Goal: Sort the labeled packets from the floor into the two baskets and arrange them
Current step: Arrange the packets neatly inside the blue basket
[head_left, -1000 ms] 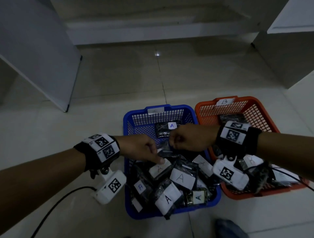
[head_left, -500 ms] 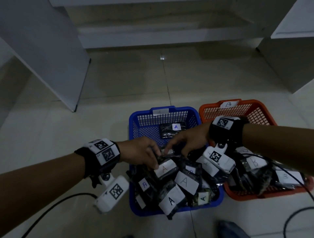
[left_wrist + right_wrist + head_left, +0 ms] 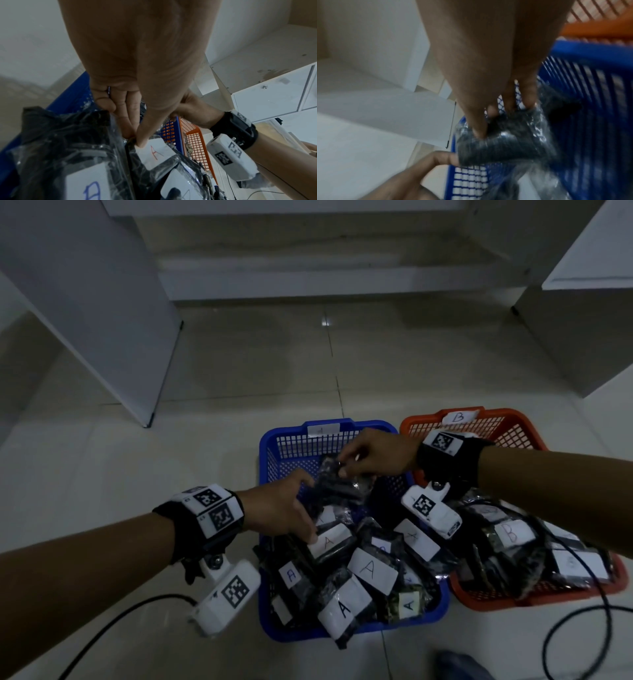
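Packet (image 3: 337,486) pinched in my right hand (image 3: 376,455) over blue basket (image 3: 270,460); left hand (image 3: 284,508) pinches A-packet (image 3: 330,544); I'd lay each flat, label upward.

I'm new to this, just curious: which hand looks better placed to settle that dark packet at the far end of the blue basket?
Probably the right hand: it already pinches the dark packet over the blue basket.
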`<control>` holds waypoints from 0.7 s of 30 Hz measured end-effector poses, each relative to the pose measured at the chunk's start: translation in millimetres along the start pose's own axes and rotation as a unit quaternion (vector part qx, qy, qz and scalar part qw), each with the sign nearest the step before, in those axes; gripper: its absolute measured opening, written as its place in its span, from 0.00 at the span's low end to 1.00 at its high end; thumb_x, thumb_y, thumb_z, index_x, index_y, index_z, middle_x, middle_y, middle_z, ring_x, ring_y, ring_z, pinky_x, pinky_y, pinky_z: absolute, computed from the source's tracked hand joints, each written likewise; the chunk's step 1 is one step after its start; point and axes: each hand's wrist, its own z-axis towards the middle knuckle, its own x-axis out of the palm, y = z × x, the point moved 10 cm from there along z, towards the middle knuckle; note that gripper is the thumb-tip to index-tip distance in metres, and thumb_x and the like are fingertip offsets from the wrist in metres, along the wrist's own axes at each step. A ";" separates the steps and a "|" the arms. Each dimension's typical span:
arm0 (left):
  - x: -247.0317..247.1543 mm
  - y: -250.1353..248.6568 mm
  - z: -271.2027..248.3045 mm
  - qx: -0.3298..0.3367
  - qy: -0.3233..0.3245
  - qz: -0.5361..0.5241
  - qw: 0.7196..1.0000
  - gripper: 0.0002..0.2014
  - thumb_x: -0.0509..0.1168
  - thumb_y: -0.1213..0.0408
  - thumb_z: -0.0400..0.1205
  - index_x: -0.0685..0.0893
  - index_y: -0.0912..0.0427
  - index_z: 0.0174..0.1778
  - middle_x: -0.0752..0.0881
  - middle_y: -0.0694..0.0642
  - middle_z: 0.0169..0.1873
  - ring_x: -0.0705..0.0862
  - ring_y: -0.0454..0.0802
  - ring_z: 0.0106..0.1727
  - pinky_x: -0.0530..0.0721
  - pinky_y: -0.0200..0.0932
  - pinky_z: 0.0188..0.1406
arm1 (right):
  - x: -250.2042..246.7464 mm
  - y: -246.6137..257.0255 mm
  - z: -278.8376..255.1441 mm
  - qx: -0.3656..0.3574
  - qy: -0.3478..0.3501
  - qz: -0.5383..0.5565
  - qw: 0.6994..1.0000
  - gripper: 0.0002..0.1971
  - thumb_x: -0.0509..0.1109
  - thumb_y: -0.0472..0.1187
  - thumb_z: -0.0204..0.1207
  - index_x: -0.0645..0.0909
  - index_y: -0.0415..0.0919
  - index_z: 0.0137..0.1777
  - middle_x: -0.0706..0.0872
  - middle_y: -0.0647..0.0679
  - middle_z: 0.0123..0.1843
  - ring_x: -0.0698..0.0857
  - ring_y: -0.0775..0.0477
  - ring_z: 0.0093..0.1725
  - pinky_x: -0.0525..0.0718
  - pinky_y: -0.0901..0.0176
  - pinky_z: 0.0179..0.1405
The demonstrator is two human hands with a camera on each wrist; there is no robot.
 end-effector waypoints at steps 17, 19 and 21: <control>5.3 -3.1 0.7 0.022 0.028 -0.002 0.999 0.28 0.76 0.60 0.78 0.71 0.44 0.70 0.92 0.48 0.50 0.90 0.53 0.53 0.87 0.51 0.56 | -21.0 -36.8 18.5 0.075 -0.062 -0.480 0.872 0.20 0.76 0.61 0.71 0.85 0.55 0.60 0.86 0.52 0.60 0.83 0.46 0.61 0.71 0.47 0.61; 8.9 -4.2 1.3 0.027 0.044 -0.005 0.999 0.29 0.77 0.56 0.77 0.71 0.43 0.70 0.93 0.48 0.49 0.90 0.52 0.54 0.87 0.53 0.61 | -24.5 -36.0 18.9 0.077 -0.064 -0.487 0.868 0.19 0.75 0.62 0.71 0.85 0.55 0.59 0.88 0.52 0.54 0.84 0.47 0.57 0.69 0.48 0.58; 13.2 -4.8 1.9 0.033 0.062 -0.004 0.998 0.28 0.78 0.53 0.76 0.73 0.43 0.69 0.93 0.47 0.48 0.90 0.48 0.53 0.86 0.53 0.63 | -23.2 -35.5 21.1 0.076 -0.065 -0.499 0.861 0.19 0.73 0.62 0.73 0.85 0.52 0.58 0.89 0.51 0.52 0.85 0.46 0.55 0.70 0.48 0.59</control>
